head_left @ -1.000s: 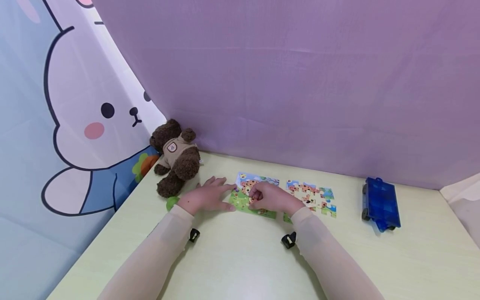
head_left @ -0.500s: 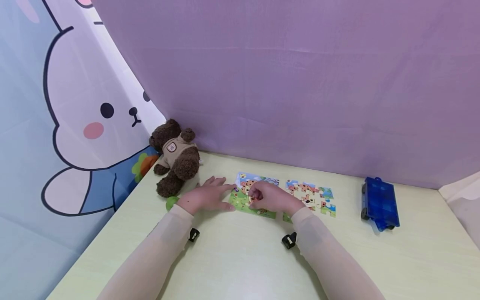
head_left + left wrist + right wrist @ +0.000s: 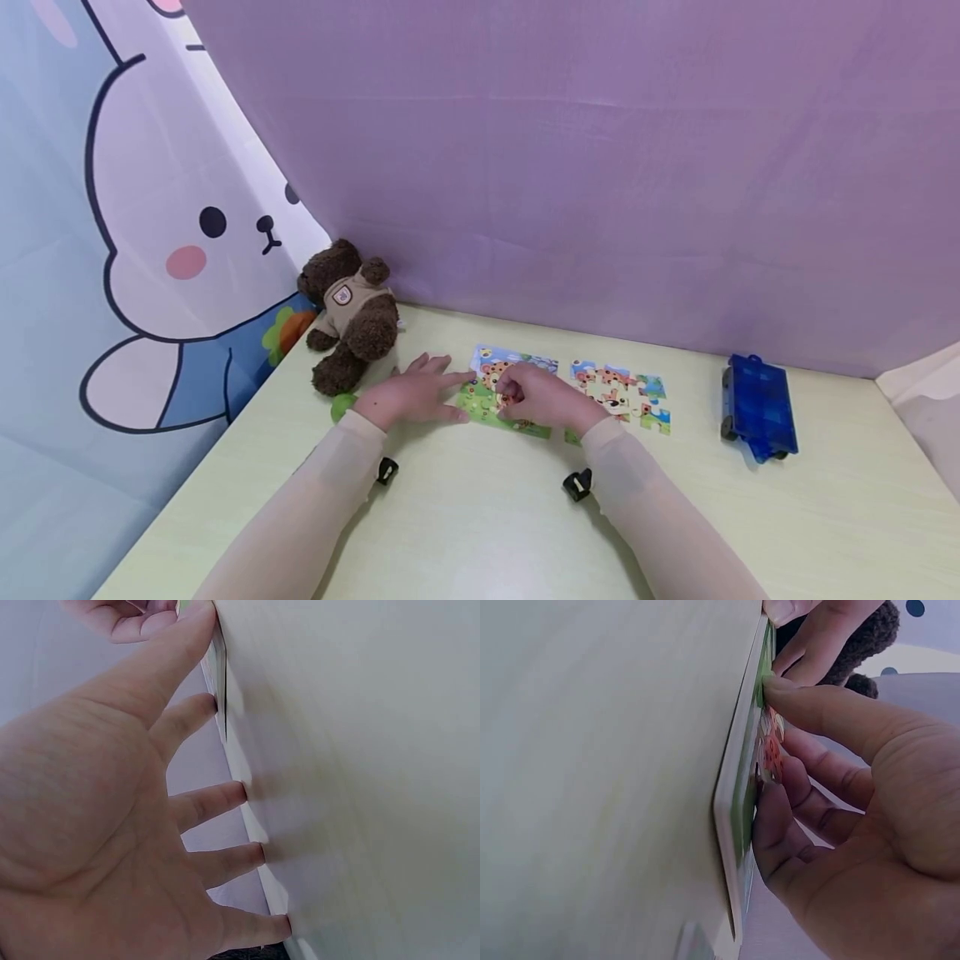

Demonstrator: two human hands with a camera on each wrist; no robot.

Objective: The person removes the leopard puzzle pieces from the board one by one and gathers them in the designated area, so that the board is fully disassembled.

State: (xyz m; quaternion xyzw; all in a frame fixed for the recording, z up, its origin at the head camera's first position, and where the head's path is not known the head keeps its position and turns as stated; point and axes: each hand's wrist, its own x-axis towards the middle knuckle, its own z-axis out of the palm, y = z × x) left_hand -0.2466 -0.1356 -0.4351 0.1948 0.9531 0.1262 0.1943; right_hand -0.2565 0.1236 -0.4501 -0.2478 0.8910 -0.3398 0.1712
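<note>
A jigsaw puzzle board (image 3: 480,405) with a cartoon leopard picture lies flat on the table. At its left edge my left hand (image 3: 412,395) is spread, thumb and index finger touching the board. Its other fingertips rest on the table in the left wrist view. My right hand (image 3: 551,397) is over the board's right half, fingers curled. In the right wrist view, an orange-spotted puzzle piece (image 3: 772,754) stands tilted between its thumb and fingers, against the board's surface. The piece is largely covered by the fingers. Several loose puzzle pieces (image 3: 655,386) lie right of the board.
A brown teddy bear (image 3: 352,312) in a beige shirt leans at the back left corner, with a green round object (image 3: 342,407) by its foot. A blue toy cart (image 3: 760,408) stands on the right. A purple cloth (image 3: 585,183) hangs behind the table.
</note>
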